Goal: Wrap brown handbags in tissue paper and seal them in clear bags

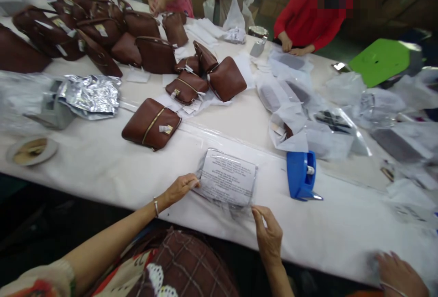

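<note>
A flat plastic bag with printed black text [227, 176] lies on the white table in front of me, with something pale and rectangular inside it. My left hand [183, 187] pinches the bag's left edge, fingers closed. At its lower right corner, the thumb and fingers of my right hand [268, 231] grip the clear plastic. Beyond the bag, to the left, rests a brown leather pouch [150, 123] with a zip and a small tag. A blue tape dispenser [301, 174] stands to the right of the bag.
Several brown bags [153, 53] crowd the far left, near crumpled silver foil [91, 96] and a round dish [32, 151]. White-wrapped items [328, 137] and a green board [381, 62] are on the right. Co-workers stand across the table; another person's hand [400, 272] is at lower right.
</note>
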A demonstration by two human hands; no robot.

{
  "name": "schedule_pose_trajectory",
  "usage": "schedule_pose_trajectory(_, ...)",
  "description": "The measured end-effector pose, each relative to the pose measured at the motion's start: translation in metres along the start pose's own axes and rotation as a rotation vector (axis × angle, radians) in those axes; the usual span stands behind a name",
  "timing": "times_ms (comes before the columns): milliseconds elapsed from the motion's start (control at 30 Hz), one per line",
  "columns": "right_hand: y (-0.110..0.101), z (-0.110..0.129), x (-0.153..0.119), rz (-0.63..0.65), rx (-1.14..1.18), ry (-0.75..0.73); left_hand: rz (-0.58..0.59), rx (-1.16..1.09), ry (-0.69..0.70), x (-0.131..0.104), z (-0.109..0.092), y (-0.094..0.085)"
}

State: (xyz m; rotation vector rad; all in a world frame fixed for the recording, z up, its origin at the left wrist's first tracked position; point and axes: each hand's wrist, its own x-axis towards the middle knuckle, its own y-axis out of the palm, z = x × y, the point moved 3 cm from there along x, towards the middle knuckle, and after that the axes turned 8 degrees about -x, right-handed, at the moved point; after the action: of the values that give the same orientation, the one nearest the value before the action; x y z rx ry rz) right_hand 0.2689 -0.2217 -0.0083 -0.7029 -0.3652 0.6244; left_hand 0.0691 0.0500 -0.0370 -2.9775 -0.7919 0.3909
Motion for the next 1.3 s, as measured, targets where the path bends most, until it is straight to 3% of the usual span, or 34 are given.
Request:
schedule_pose_trajectory(167,0.011,-0.006,0.027,-0.060,0.001,0.229,-0.146,0.003,-0.037,0.008,0.003,-0.003)
schedule_pose_trajectory(400,0.036,-0.041,0.055,-0.079,0.004,0.286,-0.314,0.151,-0.097,0.021,0.013,0.012)
schedule_pose_trajectory(567,0.044,-0.046,0.059,-0.053,0.026,0.320,-0.395,0.394,-0.058,0.027,0.012,0.016)
schedule_pose_trajectory(767,0.044,-0.044,0.064,0.061,0.073,0.433,-0.367,0.650,-0.038,0.032,-0.001,0.011)
schedule_pose_trajectory(933,0.048,-0.040,0.063,0.132,0.104,0.480,-0.459,0.888,-0.011,0.026,-0.018,-0.002)
schedule_pose_trajectory(1033,0.050,-0.036,0.058,0.140,0.114,0.502,-0.573,1.015,0.113,0.010,-0.041,-0.003)
schedule_pose_trajectory(1100,0.050,-0.034,0.055,0.142,0.126,0.508,-0.618,0.985,0.272,-0.002,-0.060,0.010)
schedule_pose_trajectory(1133,0.050,-0.033,0.054,0.142,0.135,0.508,-0.590,0.954,0.366,-0.007,-0.068,0.021)
schedule_pose_trajectory(1200,0.052,-0.030,0.054,0.144,0.156,0.504,-0.385,0.912,0.498,-0.009,-0.080,0.051)
schedule_pose_trajectory(1267,0.054,-0.029,0.056,0.153,0.182,0.507,-0.148,0.929,0.474,0.000,-0.080,0.081)
schedule_pose_trajectory(1300,0.056,-0.030,0.057,0.167,0.197,0.514,-0.086,0.955,0.408,0.008,-0.078,0.092)
